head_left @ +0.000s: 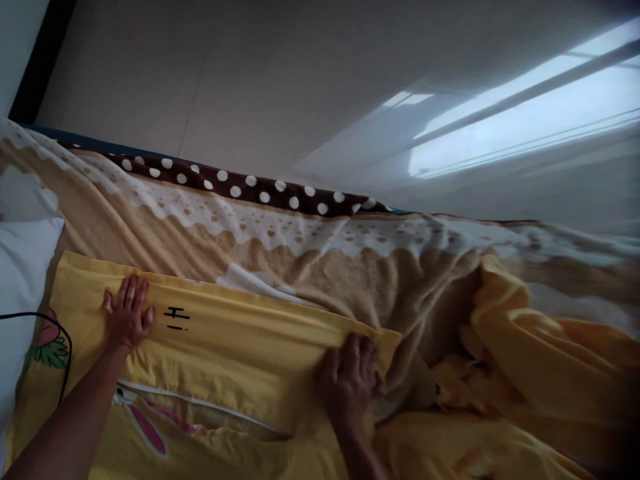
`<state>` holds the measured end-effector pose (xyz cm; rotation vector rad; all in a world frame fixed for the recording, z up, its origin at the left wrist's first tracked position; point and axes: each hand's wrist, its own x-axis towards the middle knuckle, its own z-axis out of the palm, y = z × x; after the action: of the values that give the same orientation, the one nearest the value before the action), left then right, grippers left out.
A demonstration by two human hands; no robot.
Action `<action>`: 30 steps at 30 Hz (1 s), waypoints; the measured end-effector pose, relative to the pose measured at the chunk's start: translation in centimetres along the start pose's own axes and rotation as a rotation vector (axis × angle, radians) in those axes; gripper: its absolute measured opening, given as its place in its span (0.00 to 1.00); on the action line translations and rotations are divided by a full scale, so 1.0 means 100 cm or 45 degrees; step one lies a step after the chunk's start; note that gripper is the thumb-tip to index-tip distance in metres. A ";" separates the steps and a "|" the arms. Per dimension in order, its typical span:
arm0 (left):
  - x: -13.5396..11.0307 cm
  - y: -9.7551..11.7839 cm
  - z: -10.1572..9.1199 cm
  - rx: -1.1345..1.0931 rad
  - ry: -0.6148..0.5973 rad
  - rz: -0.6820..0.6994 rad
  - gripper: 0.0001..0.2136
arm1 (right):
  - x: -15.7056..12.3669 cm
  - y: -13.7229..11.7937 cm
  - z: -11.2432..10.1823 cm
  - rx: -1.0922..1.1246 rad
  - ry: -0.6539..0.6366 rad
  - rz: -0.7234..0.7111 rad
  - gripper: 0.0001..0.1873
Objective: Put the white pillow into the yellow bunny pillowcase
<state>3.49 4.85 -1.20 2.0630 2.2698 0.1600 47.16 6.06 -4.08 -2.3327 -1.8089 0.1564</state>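
A yellow pillowcase [240, 333] lies spread on the bed, printed with a rabbit with pink ears, a carrot and black marks. Across its lower part runs a white-edged zip opening [210, 403], which gapes. My left hand [129, 315] rests flat on the upper left of the pillowcase, fingers stretched and thumb out. Near the right end, my right hand [351, 377] presses on the cloth with its fingers slightly bent and apart; it is somewhat blurred. Neither hand shows anything gripped.
Beneath is a tan and white blanket [330, 280], rumpled, with a brown polka-dot edge [235, 183]. A white pillow [25, 267] lies left, with a black cable [65, 333] nearby. Bunched yellow fabric [540, 373] lies right. Beyond the bed edge is shiny floor [250, 87].
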 end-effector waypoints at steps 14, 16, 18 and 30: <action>0.002 -0.002 0.000 0.104 0.018 0.035 0.31 | -0.099 -0.142 0.013 0.088 -0.124 -0.429 0.31; 0.002 -0.002 0.000 0.083 -0.002 0.017 0.31 | -0.090 -0.080 0.011 -0.028 -0.078 -0.236 0.30; 0.003 -0.002 -0.001 0.068 -0.011 0.004 0.31 | -0.086 -0.026 0.009 -0.116 -0.055 -0.070 0.31; 0.006 -0.001 -0.006 0.073 -0.011 -0.007 0.30 | -0.089 0.014 0.016 -0.149 0.086 -0.022 0.31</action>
<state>3.30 5.44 -0.55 2.0795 2.3012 0.0866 45.92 -2.75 -6.15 -2.3675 -1.8520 -0.0311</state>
